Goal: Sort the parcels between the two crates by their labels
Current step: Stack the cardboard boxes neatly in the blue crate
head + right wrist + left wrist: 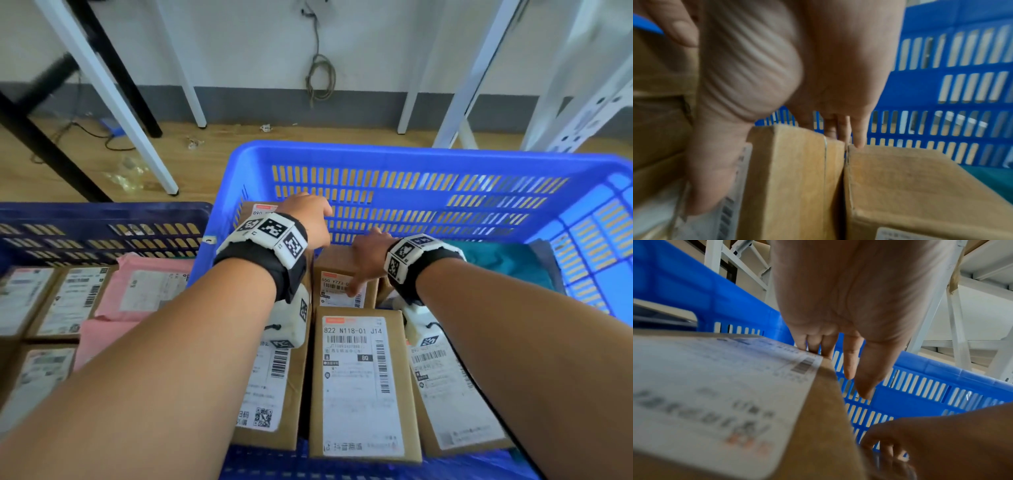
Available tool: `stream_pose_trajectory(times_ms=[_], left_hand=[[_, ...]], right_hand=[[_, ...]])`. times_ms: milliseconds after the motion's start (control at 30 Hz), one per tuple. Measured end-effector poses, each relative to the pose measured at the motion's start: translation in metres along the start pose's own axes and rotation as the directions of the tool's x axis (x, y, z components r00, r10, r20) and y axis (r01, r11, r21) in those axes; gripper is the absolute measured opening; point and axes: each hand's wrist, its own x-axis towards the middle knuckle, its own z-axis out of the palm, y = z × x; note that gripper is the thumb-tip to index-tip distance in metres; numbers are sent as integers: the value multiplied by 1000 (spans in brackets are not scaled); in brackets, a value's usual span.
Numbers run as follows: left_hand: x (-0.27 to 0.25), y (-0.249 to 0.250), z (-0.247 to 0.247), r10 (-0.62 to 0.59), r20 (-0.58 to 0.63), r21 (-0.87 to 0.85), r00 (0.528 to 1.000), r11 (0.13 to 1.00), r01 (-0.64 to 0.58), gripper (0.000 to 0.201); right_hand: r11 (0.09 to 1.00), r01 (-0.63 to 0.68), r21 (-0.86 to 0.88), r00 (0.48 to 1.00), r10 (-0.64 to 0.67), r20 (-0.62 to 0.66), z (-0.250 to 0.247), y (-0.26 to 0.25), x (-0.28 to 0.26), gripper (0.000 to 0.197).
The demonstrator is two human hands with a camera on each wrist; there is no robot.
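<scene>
Several labelled cardboard parcels lie in the bright blue crate [411,154]. My left hand [310,214] reaches to the far left corner, over a parcel whose label starts 890 [263,210]. In the left wrist view three straight fingers [813,344] go down behind the far edge of this parcel [715,394], while the thumb and index finger hang free. My right hand [368,255] grips a small box labelled 550 Y773 [337,287]. Its thumb [715,162] presses the label and the fingers [859,138] hook over the box's far edge [793,178].
A dark blue crate [102,209] on the left holds labelled boxes and pink mailers [144,291]. In the bright crate, a long parcel marked 822 N118-01 J14 [363,383] lies near me, another box [920,186] sits right of the gripped one, and a teal bag [513,263] lies far right. White rack legs stand behind.
</scene>
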Motion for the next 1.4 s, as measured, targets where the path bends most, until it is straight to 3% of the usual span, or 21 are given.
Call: stream_pose_trajectory(times_ms=[167, 300, 467, 600, 667, 767, 933, 1067, 1233, 1300, 1400], left_hand=[[-20, 8, -16, -66, 6, -128, 998, 990, 66, 66], [-43, 15, -30, -93, -3, -206, 996, 974, 91, 75], [-79, 31, -51, -80, -41, -314, 996, 947, 63, 84], [-96, 36, -54, -72, -14, -500, 997, 864, 56, 99], [-101, 33, -50, -69, 6, -607, 998, 792, 58, 109], [-119, 35, -46, -25, 102, -769, 994, 632, 95, 96], [-129, 36, -46, 85, 170, -834, 982, 543, 98, 66], [-131, 32, -45, 71, 176, -856, 982, 504, 117, 67], [-133, 28, -48, 38, 130, -913, 991, 395, 104, 34], [-133, 24, -46, 28, 137, -933, 990, 341, 120, 21], [-136, 19, -43, 19, 160, -948, 987, 282, 148, 27]], right_hand=[[965, 71, 251, 985, -29, -169, -21, 21, -38, 84], [907, 114, 405, 951, 19, -310, -47, 37, -79, 91], [857, 195, 477, 895, 44, -444, -78, 46, -137, 78], [741, 293, 603, 877, 42, -478, -98, 49, -173, 87], [607, 361, 708, 883, 23, -469, -104, 48, -190, 87], [377, 423, 824, 891, -10, -453, -102, 44, -208, 85], [223, 451, 864, 892, -82, -444, -89, 41, -219, 74], [194, 421, 886, 907, -61, -417, -85, 46, -220, 93], [190, 318, 929, 947, -106, -303, -78, 47, -212, 118], [199, 302, 932, 948, -160, -274, -75, 44, -212, 105], [172, 284, 943, 953, -156, -258, -71, 40, -211, 80]])
